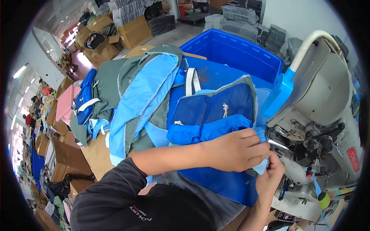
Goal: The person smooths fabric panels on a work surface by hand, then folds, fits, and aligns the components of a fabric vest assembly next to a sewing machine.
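My left hand (241,151) reaches across from the left with curled fingers, closed on the lower right edge of a blue fabric bag panel (227,125). The panel has dark mesh pockets, cord ends and grey edging. Just below, my right hand (271,175) pinches a light blue fabric corner (261,167) of the same piece. Both hands are beside the working end of a sewing machine (296,133); the needle area is partly hidden by the hands and fabric. A white strap (191,81) stands up at the panel's far edge.
Light blue and grey fabric pieces (148,88) lie piled on the left of the blue table (216,181). A blue bin (239,44) stands behind it. Cardboard boxes (135,30) and grey stacked bundles (239,17) fill the background. A blue-covered white tube (283,90) rises beside the machine.
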A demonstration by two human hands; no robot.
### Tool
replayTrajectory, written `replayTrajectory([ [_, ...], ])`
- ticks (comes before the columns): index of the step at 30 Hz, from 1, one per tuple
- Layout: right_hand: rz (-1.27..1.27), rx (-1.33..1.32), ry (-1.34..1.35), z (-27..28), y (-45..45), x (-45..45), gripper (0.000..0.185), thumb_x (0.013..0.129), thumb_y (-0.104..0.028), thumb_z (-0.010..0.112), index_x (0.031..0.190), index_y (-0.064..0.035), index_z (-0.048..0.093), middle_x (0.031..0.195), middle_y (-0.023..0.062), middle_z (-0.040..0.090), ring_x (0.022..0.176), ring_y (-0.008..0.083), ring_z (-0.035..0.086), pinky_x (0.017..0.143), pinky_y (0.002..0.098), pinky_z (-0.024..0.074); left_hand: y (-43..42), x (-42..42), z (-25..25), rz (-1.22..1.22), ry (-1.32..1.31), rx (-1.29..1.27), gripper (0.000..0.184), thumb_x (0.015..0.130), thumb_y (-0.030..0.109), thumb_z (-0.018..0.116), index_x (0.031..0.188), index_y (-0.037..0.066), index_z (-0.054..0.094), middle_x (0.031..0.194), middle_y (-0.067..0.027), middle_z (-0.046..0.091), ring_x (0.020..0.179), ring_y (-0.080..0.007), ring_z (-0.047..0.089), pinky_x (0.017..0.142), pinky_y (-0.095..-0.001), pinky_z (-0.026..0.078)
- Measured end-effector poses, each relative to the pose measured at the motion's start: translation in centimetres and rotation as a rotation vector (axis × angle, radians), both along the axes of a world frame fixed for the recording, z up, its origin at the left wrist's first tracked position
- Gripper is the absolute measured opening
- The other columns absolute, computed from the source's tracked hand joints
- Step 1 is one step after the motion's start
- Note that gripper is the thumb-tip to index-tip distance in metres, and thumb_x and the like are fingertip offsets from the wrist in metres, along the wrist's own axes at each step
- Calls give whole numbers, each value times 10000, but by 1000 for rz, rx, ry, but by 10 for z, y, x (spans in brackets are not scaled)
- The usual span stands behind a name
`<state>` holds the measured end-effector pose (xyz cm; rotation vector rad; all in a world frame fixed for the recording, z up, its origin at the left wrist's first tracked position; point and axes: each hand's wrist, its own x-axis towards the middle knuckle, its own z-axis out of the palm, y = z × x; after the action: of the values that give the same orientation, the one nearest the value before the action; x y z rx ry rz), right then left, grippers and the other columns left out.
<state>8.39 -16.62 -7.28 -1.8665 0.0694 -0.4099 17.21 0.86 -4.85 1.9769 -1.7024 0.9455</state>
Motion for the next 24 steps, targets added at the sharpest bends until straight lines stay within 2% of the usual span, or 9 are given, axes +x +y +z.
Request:
replayTrajectory([
  [8, 4, 6, 5, 6, 1, -1, 71, 917, -31, 645, 957, 10, 686, 717, -38, 558, 670, 38, 425, 581, 219, 356, 5, -4, -11, 7, -244, -136, 313, 858, 188, 652, 1129, 39, 697, 1118, -59, 611, 933, -226, 578, 860, -356, 494],
  [11, -21, 77, 17, 4, 8, -3, 96, 927, 4, 624, 990, 5, 697, 724, -47, 556, 670, 26, 423, 584, 198, 356, 13, -6, -13, -19, -325, 28, 319, 880, 189, 637, 1165, 54, 688, 1131, -61, 636, 1002, -232, 604, 877, -366, 506],
  [14, -45, 146, 5, 0, 13, -7, 132, 949, 33, 626, 1053, 6, 702, 759, -69, 559, 672, 2, 429, 586, 167, 337, 15, -12, -13, -128, 306, -64, 279, 871, 117, 648, 1137, 46, 696, 1114, -76, 669, 1021, -246, 632, 881, -373, 516],
  [17, 8, 309, 66, 2, 16, -14, 145, 967, -9, 663, 1109, 13, 686, 777, -73, 558, 678, -6, 430, 586, 168, 331, 15, -15, -8, -66, 746, -319, 255, 868, 69, 677, 1117, 16, 684, 1060, -99, 689, 965, -275, 663, 856, -358, 523],
  [18, 30, 335, 57, 1, 16, -16, 170, 981, -40, 675, 1141, 18, 673, 790, -78, 559, 685, -14, 424, 587, 164, 321, 12, -10, -8, -127, 899, -447, 152, 915, 57, 686, 1035, -36, 679, 1004, -124, 682, 887, -252, 658, 796, -333, 514],
  [19, 28, 350, 61, 2, 17, -17, 169, 982, -35, 670, 1142, 18, 673, 794, -76, 565, 687, -14, 426, 588, 163, 321, 17, -12, -3, -56, 1202, -394, 188, 991, 123, 648, 998, -63, 670, 994, -123, 675, 863, -194, 631, 760, -305, 491],
  [20, 28, 364, 64, 5, 18, -17, 167, 984, -30, 665, 1143, 19, 674, 797, -75, 571, 688, -15, 427, 590, 162, 321, 16, -12, 5, -74, 1335, -406, 210, 1007, 136, 632, 987, -69, 672, 996, -118, 672, 860, -176, 614, 758, -298, 486],
  [21, 30, 377, 64, 5, 19, -16, 166, 985, -25, 660, 1144, 20, 674, 801, -74, 576, 689, -15, 428, 591, 161, 321, 16, -12, 8, -90, 1463, -421, 236, 1023, 149, 616, 976, -74, 674, 998, -114, 669, 856, -157, 598, 757, -290, 480],
  [24, 73, 396, 57, 5, 17, -16, 178, 993, -25, 646, 1163, 21, 668, 829, -68, 606, 695, -17, 441, 590, 160, 317, 16, -9, 6, -123, 1393, -377, 152, 981, 69, 633, 1044, -61, 680, 1027, -94, 664, 870, -174, 641, 767, -295, 496],
])
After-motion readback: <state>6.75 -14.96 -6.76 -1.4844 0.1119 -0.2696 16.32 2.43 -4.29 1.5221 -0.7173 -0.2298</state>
